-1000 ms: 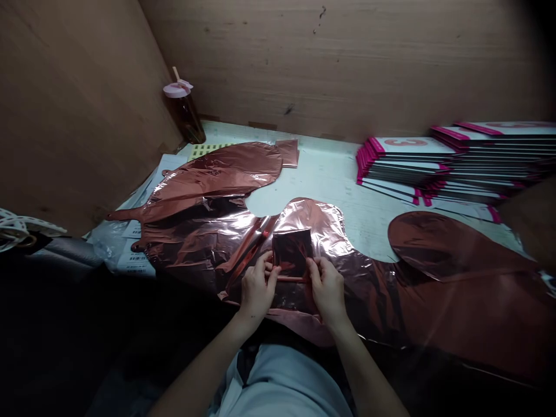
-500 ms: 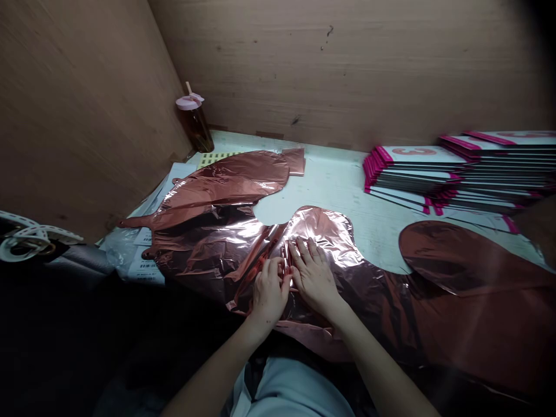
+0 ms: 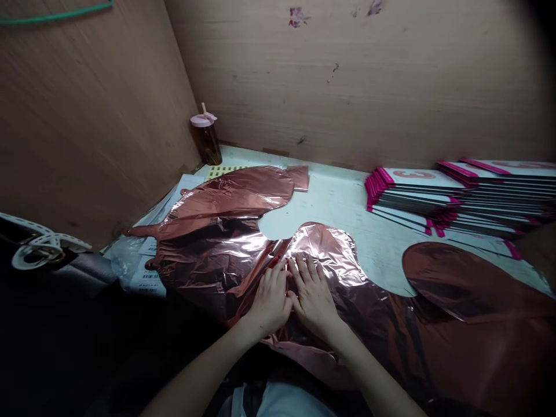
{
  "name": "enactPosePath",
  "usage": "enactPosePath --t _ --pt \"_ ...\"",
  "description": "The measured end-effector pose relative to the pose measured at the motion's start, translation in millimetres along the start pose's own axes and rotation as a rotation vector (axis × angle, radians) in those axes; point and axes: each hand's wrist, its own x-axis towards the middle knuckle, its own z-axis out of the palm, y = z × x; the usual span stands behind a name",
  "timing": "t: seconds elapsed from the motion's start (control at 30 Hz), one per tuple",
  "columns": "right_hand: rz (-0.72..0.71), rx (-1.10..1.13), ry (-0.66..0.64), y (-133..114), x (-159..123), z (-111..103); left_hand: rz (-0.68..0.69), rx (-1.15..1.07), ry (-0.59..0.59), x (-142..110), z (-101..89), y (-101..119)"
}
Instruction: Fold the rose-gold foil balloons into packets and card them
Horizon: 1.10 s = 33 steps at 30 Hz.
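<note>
Right here, hands: the right hand (image 3: 313, 296) lies open, fingers spread on the foil; the left hand (image 3: 268, 298) rests beside it, thumbs close together. Whether the left pinches anything beneath is hidden, so I cannot tell.
Copper-pink foil (image 3: 208, 255): it lies under both hands, creased and shiny, spread along the near side of the desk (image 3: 334, 197), with small tabs at its left end.
Handling: it looks light, thin and limp, probably slippery and quick to crease or tear; flat palms suit the middle, a soft pinch the edge or tabs.
Left end: a clear plastic bag (image 3: 123, 255) sits just beside the tabs.
Far side: a small folded foil packet (image 3: 301, 178) touches the rounded upper lobe; printed packs (image 3: 417, 191) overlap at right; a lidded cup (image 3: 205, 139) stands in the left corner.
</note>
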Motion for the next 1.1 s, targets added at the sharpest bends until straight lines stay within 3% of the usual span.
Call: enactPosePath --t 0.13,0.27,0.47,0.6,0.7,0.8,0.87,0.97,1.1 --pt "0.006 -0.01 -0.002 -0.6 -1.6 -2.5 -0.176 -0.156 0.026 37.8 -6.4 -10.1" --pt "-0.006 0.0 0.006 -0.3 -3.1 -1.3 -0.28 -0.177 -0.082 72.6 -3.5 -28.2" --pt "0.008 0.019 0.002 0.2 -1.8 -1.5 -0.368 -0.102 -0.12 89.8 0.4 -32.9" --pt "0.019 0.014 0.006 -2.4 -1.3 -2.4 -0.249 -0.012 -0.041 73.0 -0.6 -15.9" --pt "0.009 0.001 0.011 -7.7 -7.9 -2.0 -0.006 0.058 -0.075 50.2 4.7 -11.4" --pt "0.002 -0.018 0.008 -2.4 -15.3 0.6 0.188 0.276 -0.105 32.2 3.5 -18.3" --pt "0.022 -0.037 -0.006 18.4 -10.5 4.3 0.262 0.389 -0.063 21.6 -7.4 -26.2" --pt "0.135 -0.077 -0.066 81.1 27.4 10.8 0.257 0.445 0.13 -2.2 -34.5 -47.6" --pt "0.297 -0.115 -0.105 179.1 128.9 12.5 -0.139 0.491 0.66 -52.9 -66.1 -101.8"
